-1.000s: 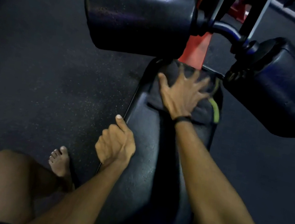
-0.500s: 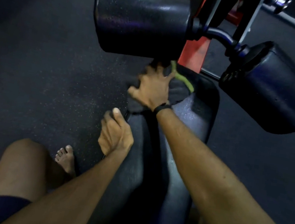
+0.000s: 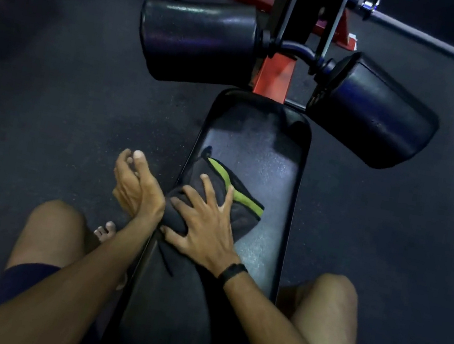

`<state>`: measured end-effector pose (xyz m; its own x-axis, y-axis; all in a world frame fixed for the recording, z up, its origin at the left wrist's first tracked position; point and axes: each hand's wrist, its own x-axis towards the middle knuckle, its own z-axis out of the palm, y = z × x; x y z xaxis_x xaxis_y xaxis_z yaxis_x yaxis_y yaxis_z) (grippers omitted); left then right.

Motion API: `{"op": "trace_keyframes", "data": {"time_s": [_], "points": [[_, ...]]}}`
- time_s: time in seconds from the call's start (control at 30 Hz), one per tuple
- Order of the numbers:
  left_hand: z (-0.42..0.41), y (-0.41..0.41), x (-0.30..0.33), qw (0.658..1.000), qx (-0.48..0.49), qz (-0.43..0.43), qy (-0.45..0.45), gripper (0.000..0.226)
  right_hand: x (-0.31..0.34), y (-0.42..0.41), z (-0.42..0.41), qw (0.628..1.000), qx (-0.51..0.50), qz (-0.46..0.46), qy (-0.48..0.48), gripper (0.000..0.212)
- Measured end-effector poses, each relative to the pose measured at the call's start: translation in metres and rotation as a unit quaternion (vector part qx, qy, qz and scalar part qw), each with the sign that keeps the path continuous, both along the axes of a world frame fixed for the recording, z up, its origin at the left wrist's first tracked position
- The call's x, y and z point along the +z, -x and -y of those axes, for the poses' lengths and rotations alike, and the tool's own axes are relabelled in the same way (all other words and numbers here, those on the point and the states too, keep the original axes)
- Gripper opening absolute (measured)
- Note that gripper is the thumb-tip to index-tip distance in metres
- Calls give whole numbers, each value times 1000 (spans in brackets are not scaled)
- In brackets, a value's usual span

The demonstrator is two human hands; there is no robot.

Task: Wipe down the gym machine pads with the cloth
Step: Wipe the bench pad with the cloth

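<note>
Fingers [image 3: 205, 183] of right hand [image 3: 204, 228] splayed on one cloth [image 3: 241, 204] atop bench pad [image 3: 276, 156]; two roller pads [image 3: 196, 43] beyond

The cloth [image 3: 215, 197] lies on the bench pad [image 3: 267, 154] near its left edge, under the right hand [image 3: 204, 228]. The left hand [image 3: 135, 183] sits just left of the bench, off the pad. Beyond the pad's far end stand two rollers — one [image 3: 196, 43] left, one [image 3: 374, 112] right — with the post [image 3: 274, 77] between them.
</note>
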<state>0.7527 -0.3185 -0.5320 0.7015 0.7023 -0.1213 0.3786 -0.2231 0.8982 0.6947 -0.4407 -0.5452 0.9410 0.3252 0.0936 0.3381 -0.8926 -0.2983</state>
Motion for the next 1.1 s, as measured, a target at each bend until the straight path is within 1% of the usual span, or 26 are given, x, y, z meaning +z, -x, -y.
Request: {"op": "trace_keyframes", "data": {"time_s": [0.07,0.13,0.2,0.33,0.47,0.53,0.6,0.7,0.8,0.9,1.0,1.1], "points": [[7,-7,-2,998,-41,-29,-30,60,-1,-6,12,998,-67,-12,18,59],[17,-20,-9,991,-94,-78,-53,56,-1,-32,21,990,-137,-28,27,63],[28,-31,-16,979,-135,-134,-72,53,-1,-67,27,984,-172,-37,30,65],[52,-40,-30,958,-169,-203,-110,58,-7,-149,42,982,-187,-27,30,66],[55,-38,-35,937,-211,-204,-191,64,-7,-220,50,981,-188,-25,44,65],[54,-39,-36,929,-221,-213,-206,65,-3,-251,59,982,-179,-25,52,66],[54,-39,-37,926,-224,-221,-210,66,2,-275,72,984,-160,-41,71,71],[53,-40,-39,922,-228,-230,-211,64,3,-289,90,984,-160,-55,61,81],[51,-41,-38,921,-230,-236,-207,62,0,-289,102,975,-211,-30,62,87],[52,-41,-37,921,-232,-233,-207,62,-1,-286,114,959,-274,-40,68,88],[51,-40,-37,920,-233,-238,-206,62,-2,-276,131,942,-331,-41,46,89],[51,-41,-35,919,-237,-242,-199,63,-1,-254,140,930,-367,-20,12,82]]}}
